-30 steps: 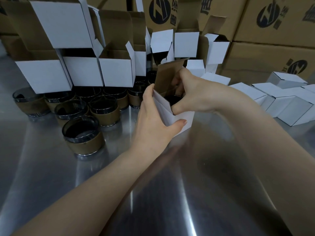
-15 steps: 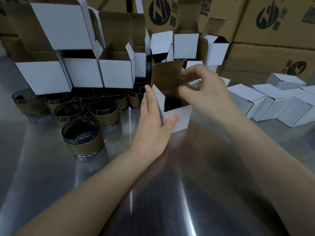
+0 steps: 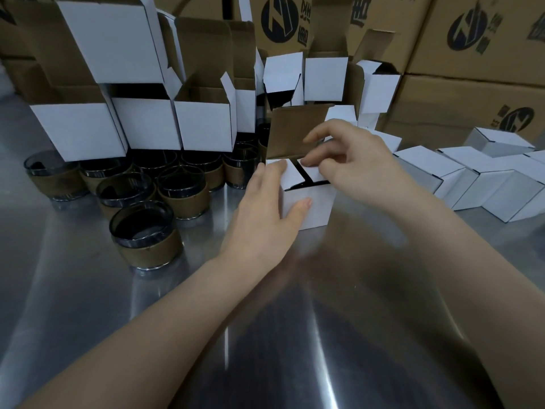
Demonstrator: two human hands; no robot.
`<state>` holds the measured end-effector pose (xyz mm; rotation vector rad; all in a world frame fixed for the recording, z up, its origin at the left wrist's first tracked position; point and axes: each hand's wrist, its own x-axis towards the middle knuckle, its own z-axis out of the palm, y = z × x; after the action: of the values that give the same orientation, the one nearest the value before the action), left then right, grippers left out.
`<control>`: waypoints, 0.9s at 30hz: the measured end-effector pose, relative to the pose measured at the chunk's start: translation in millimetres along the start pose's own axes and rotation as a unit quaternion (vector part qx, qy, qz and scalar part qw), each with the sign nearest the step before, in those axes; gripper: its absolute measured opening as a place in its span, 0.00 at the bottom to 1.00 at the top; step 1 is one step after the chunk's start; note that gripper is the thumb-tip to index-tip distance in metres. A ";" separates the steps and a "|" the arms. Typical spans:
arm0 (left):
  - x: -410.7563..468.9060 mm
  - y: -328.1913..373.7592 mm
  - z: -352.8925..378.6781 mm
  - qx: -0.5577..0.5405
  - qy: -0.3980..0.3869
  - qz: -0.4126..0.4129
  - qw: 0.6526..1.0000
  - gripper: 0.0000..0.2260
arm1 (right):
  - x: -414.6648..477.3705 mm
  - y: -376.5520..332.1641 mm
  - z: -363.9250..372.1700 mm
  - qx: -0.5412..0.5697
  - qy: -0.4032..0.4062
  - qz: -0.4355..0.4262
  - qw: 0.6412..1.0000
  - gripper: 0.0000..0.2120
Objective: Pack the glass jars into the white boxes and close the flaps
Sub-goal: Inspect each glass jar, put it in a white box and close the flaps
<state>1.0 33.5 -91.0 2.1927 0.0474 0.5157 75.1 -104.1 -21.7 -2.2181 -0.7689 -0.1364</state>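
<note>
White box [image 3: 312, 208]: white outside, lid flap [image 3: 295, 131] brown inside (same on open boxes [image 3: 203, 125] behind). Jars [image 3: 146, 237]: dark glass, tan-brown band. Big cartons [image 3: 472, 39]: brown, black printed logos. Table [image 3: 265, 335]: silver-grey, shiny streaks.

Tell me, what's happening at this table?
A person is packing by hand. The left hand steadies a white box on the metal table, while the right hand presses a side flap down. The lid flap stands upright, not yet closed. Unpacked glass jars wait on the left, and closed boxes lie on the right.
</note>
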 end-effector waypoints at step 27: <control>4.9 -0.2 -10.6 -0.233 0.072 0.012 0.970 0.34 | 0.5 16.0 2.6 0.248 0.030 -0.024 0.968 0.08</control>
<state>1.5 42.6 -83.7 1.6976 -0.0221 0.6294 84.3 -110.4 -33.6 -1.7156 -0.7301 -0.0286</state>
